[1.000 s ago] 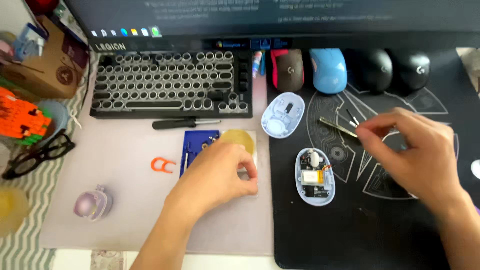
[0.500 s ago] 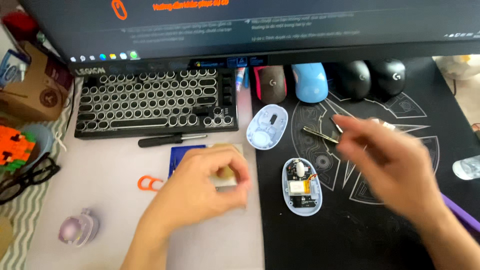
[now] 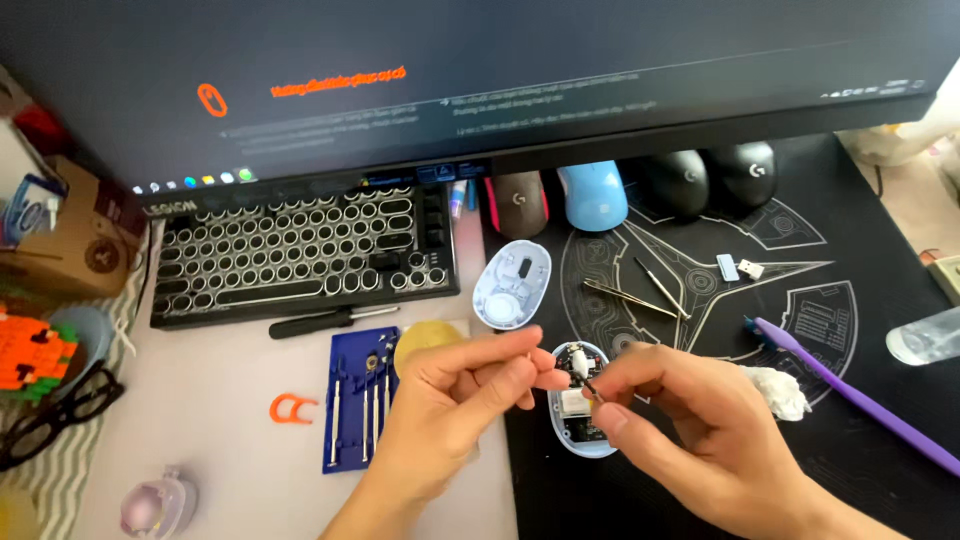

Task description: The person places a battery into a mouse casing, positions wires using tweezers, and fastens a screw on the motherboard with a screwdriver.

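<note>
Your grip on the left is a light pinch: your left hand (image 3: 455, 400) holds a thin, pale stick-like piece between thumb and forefinger, too small to name. Your right hand (image 3: 690, 420) is clenched around a small dark tool tip, which points down into the opened mouse base (image 3: 578, 415) lying on the black mat (image 3: 850, 440) just between your two hands, its circuit board and white parts exposed. Far left on the tabletop (image 3: 200, 400) sit black glasses (image 3: 45, 425) and an orange clip (image 3: 291, 407); next comes a blue tray of small screwdrivers (image 3: 355, 410), with a black screwdriver (image 3: 330, 320) and a dark keyboard (image 3: 300, 255) above it. The mouse's pale top shell (image 3: 511, 285) lies upside down above your hands. To the right are tweezers (image 3: 640, 295), a wad of white tissue (image 3: 775, 390) and a purple pry tool (image 3: 860, 400). You appear to be midway through fine work inside the open mouse; the next move seems to call for steady hands and a gentle, exact touch on the board.
</note>
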